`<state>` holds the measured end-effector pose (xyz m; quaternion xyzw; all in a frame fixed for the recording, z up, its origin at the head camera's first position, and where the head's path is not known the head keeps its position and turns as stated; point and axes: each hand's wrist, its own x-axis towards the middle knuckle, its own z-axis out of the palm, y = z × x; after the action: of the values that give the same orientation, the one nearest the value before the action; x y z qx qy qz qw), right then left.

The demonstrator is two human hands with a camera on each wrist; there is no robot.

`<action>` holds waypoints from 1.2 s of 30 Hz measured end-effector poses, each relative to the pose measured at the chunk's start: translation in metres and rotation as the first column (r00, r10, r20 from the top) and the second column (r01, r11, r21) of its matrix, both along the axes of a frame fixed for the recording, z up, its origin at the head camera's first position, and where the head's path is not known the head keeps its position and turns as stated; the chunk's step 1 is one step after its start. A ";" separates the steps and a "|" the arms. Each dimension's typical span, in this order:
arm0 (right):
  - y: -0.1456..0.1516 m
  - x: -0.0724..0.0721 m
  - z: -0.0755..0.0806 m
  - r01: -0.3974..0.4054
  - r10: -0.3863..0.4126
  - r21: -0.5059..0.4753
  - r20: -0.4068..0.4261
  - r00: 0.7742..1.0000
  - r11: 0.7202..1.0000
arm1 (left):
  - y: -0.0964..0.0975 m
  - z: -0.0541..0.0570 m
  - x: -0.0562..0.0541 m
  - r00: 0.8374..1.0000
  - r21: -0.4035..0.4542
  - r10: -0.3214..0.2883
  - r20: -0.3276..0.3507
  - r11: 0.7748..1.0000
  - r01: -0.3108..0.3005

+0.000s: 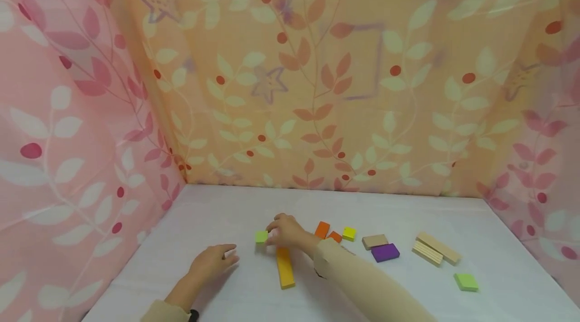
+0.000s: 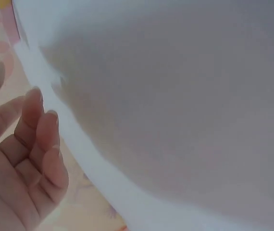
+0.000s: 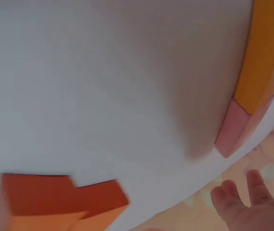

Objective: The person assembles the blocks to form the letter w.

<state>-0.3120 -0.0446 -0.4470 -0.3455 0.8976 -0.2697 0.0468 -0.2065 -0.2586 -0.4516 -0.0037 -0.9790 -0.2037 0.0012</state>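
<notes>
My right hand (image 1: 290, 231) reaches over the middle of the table and pinches a light green block (image 1: 261, 237) at its fingertips. Below it lies a long yellow-orange block (image 1: 285, 271). A pink block (image 3: 234, 126) sits against that block's far end; the right hand covers it in the head view. To the left, my left hand (image 1: 210, 264) hovers holding nothing, its fingers loosely bent and pointing toward the green block. The left wrist view shows this hand's relaxed fingers (image 2: 45, 144), with part of the green block at the left edge.
Right of my right hand lie two orange-red blocks (image 1: 322, 230), a yellow block (image 1: 349, 233), a tan block (image 1: 374, 241) and a purple block (image 1: 385, 252). Farther right are a ridged wooden block (image 1: 427, 253), a long plain one (image 1: 438, 247) and another green block (image 1: 466, 282). Patterned cloth (image 1: 317, 110) encloses the table.
</notes>
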 end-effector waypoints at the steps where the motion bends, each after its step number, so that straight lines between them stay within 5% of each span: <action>1: 0.006 0.002 0.000 0.004 -0.004 -0.020 0.021 1.000 1.000 | 0.004 0.000 -0.002 1.000 0.009 -0.013 0.011 1.000 0.013; 16: 0.077 0.030 -0.010 0.063 -0.014 -0.221 0.218 0.976 0.973 | 0.069 0.001 -0.031 0.979 0.135 -0.142 0.144 0.983 0.123; 23: 0.103 0.047 -0.020 0.052 0.027 -0.244 0.309 0.951 0.968 | 0.087 -0.002 -0.036 0.981 0.105 -0.170 0.094 0.981 0.160; 36: 0.113 0.058 -0.017 0.033 0.046 -0.176 0.426 0.903 0.984 | 0.092 -0.006 -0.045 0.991 0.166 -0.092 0.099 0.983 0.074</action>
<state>-0.2543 0.0689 -0.4640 -0.2835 0.8363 -0.4185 0.2125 -0.2512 -0.1667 -0.4579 -0.0336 -0.9569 -0.2824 -0.0593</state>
